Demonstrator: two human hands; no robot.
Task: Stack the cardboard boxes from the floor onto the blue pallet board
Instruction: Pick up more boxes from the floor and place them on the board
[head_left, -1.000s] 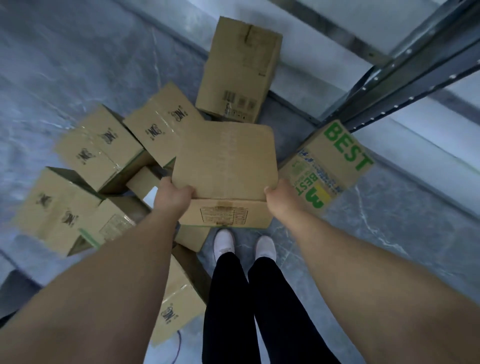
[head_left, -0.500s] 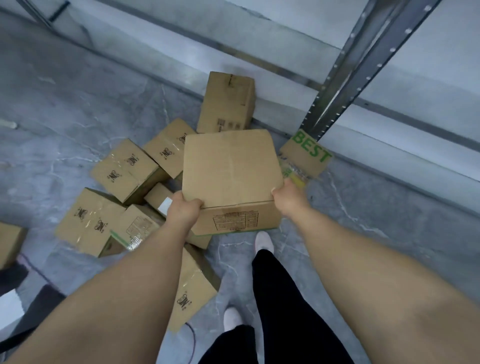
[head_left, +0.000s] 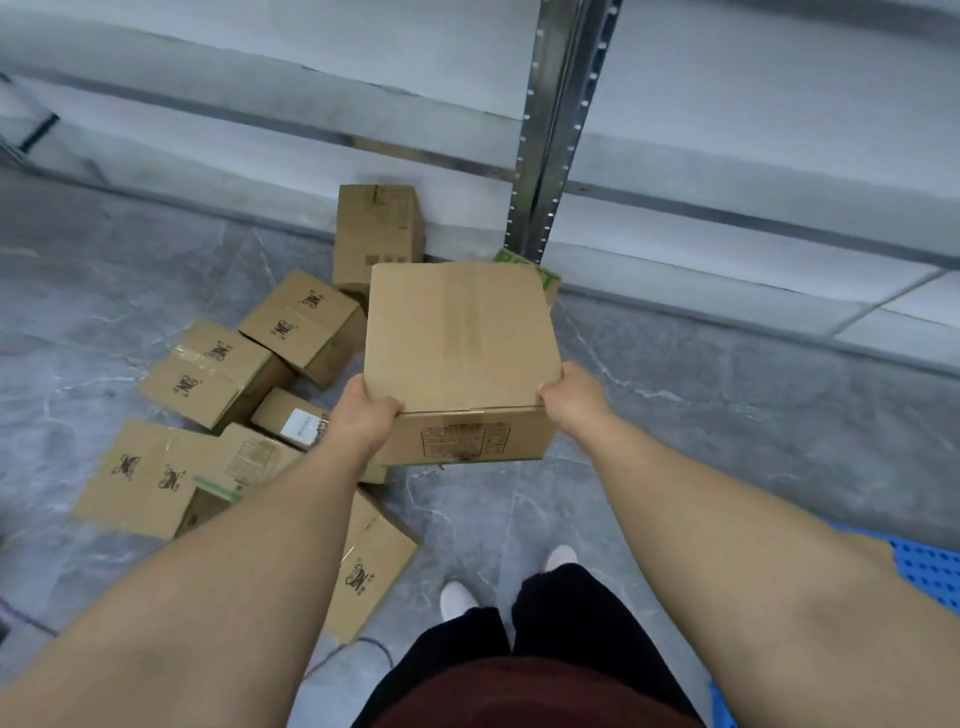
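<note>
Cardboard box (head_left: 460, 338), gripped by both hands (head_left: 571, 397), above floor (head_left: 727, 415)

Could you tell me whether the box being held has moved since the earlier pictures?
Yes. The held box has risen away from the floor boxes, gripped by both hands.

I am looking into a warehouse or storeroom. A perforated grey metal rack upright (head_left: 553, 130) stands on the grey marbled floor (head_left: 727, 415). Brown cardboard shipping boxes (head_left: 218, 374) lie scattered beside a blue plastic pallet board (head_left: 930, 571).

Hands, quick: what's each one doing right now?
Left hand: grips the near left corner of the cardboard box.
Right hand: grips its near right corner; the box is carried between both.
</note>
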